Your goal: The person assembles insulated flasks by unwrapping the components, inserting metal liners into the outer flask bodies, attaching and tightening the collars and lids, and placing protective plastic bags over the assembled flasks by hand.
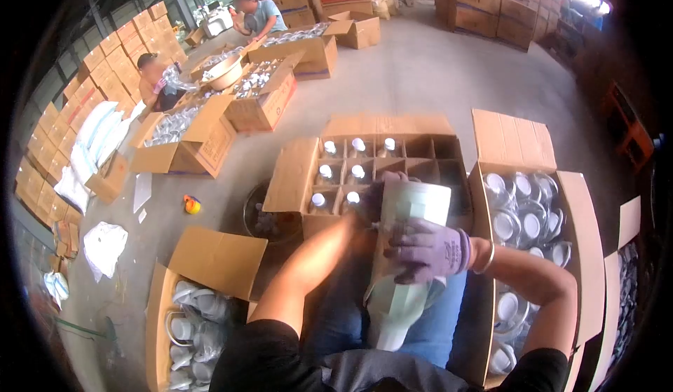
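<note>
My right hand (429,250), in a purple glove, lies across a long pale green, bottle-shaped object (398,301) over my lap, fingers curled against its side. Its narrow end points down toward me, and its exact kind is unclear. My left hand (375,199), in a dark glove, is at the object's far side, blurred and partly hidden, so its fingers cannot be made out. Just beyond stands an open divided carton (291,182). White-capped clear bottles (358,173) fill several of its left compartments; some right compartments look dark.
On the right is an open carton (582,245) of clear, white-lidded containers (505,224); another similar carton (160,322) is at lower left. A round tub (252,217) and a yellow-orange toy (191,205) are on the floor. Two people work among cartons farther back.
</note>
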Available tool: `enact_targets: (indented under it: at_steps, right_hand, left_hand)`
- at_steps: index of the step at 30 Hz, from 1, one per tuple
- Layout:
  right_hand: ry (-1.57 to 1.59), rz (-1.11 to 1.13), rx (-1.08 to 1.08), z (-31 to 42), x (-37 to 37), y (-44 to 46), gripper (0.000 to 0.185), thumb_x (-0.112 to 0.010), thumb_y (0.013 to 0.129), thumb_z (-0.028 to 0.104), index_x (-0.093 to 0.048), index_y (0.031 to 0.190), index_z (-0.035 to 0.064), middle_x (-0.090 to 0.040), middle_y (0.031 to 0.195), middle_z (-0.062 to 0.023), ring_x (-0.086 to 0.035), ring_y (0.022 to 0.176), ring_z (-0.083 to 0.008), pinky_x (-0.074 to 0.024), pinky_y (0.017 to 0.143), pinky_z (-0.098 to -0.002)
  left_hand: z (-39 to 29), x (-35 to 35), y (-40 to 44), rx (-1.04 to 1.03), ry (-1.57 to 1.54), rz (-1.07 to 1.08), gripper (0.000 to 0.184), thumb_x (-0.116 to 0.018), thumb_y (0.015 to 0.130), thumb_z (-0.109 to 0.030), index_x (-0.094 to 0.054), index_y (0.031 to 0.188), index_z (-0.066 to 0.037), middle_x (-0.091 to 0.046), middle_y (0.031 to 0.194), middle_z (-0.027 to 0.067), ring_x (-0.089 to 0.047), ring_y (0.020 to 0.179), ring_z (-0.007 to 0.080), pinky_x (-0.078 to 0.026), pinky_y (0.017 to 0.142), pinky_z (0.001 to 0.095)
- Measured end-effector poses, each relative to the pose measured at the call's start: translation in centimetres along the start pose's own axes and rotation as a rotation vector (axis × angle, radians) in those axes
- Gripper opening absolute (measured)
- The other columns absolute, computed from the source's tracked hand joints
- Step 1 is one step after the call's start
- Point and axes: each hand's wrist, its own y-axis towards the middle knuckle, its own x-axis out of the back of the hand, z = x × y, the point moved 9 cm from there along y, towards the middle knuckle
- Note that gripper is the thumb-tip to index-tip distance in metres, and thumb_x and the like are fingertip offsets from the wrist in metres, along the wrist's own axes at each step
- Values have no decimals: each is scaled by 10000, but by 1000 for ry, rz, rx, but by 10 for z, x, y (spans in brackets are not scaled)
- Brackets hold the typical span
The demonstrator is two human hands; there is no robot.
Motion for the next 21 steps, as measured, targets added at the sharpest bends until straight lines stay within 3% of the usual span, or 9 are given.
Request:
enact_targets:
  at_steps: [3, 7, 8, 10, 12, 14, 16, 20, 21]
  right_hand:
    - [-188, -74, -65, -8, 25, 3, 440, -672, 755, 251, -560, 1179, 283, -579, 1220, -42, -562, 1060, -239, -465, 920, -443]
    - [81, -336, -658, -72, 87, -23, 643, -606, 857, 338, -420, 1324, -63, -396, 1324, -349, -433, 1220, -466, -352, 1012, -537]
    - [263, -363, -704, -76, 82, -16, 781, -538, 862, 487, -370, 1354, -96, -356, 1379, -324, -407, 1241, -476, -320, 1046, -515]
    - [221, -159, -772, -84, 50, -6, 841, -501, 841, 546, -359, 1367, -94, -376, 1380, -299, -402, 1249, -455, -298, 1067, -482]
    - [416, -397, -890, -108, 31, -29, 808, -517, 824, 545, -411, 1330, -76, -454, 1325, -245, -463, 1197, -366, -328, 1055, -431]
    - [1108, -735, -1330, -135, -53, -98, 785, -490, 866, 592, -419, 1326, -39, -486, 1313, -191, -480, 1185, -277, -346, 1056, -394]
    - [1566, -906, -1067, -143, -98, -124, 822, -326, 924, 666, -342, 1393, -9, -429, 1390, -178, -428, 1270, -246, -310, 1093, -394]
    - [894, -957, -689, -118, 48, 2, 830, -153, 950, 651, -346, 1423, -4, -388, 1435, -191, -409, 1307, -270, -296, 1102, -431]
    - [719, -687, -825, -120, 33, -8, 774, -190, 970, 607, -335, 1427, 1, -382, 1441, -205, -404, 1313, -298, -287, 1107, -436]
  left_hand:
    - [-16, -13, -12, -118, 41, 223, 234, -509, 959, -235, -617, 901, -36, -633, 896, 49, -571, 829, 141, -499, 732, 264]
    - [-33, -20, -32, 38, 89, 110, 308, -504, 971, -319, -593, 1018, -27, -597, 1014, 54, -553, 964, 178, -473, 839, 279]
    - [-37, -31, -34, 82, -227, 249, 329, -510, 974, -315, -602, 1049, -8, -607, 1027, 54, -569, 947, 178, -474, 840, 275]
    - [-59, -40, -42, -44, -25, 260, 296, -454, 966, -297, -587, 949, -33, -613, 1038, 91, -567, 970, 184, -456, 874, 293]
    - [-76, -42, -52, -175, 69, 182, 259, -419, 933, -271, -555, 873, -59, -612, 1032, 119, -558, 1013, 232, -429, 936, 317]
    - [-117, -62, -105, -541, 931, -125, 644, -310, 944, -599, -572, 1068, -24, -474, 1355, 187, -372, 1322, 330, -249, 1109, 446]
    - [-110, -116, -149, -830, 1308, 72, 978, -218, 848, -789, -394, 1399, 0, -331, 1473, 218, -208, 1420, 342, -88, 1159, 488]
    - [-129, -95, -143, -813, 1239, 22, 860, -350, 904, -642, -295, 1430, 36, -353, 1448, 237, -275, 1385, 361, -172, 1150, 454]
    - [-130, -101, -137, -766, 1338, -1, 782, -369, 933, -565, -287, 1434, 29, -384, 1420, 245, -318, 1360, 377, -201, 1141, 457]
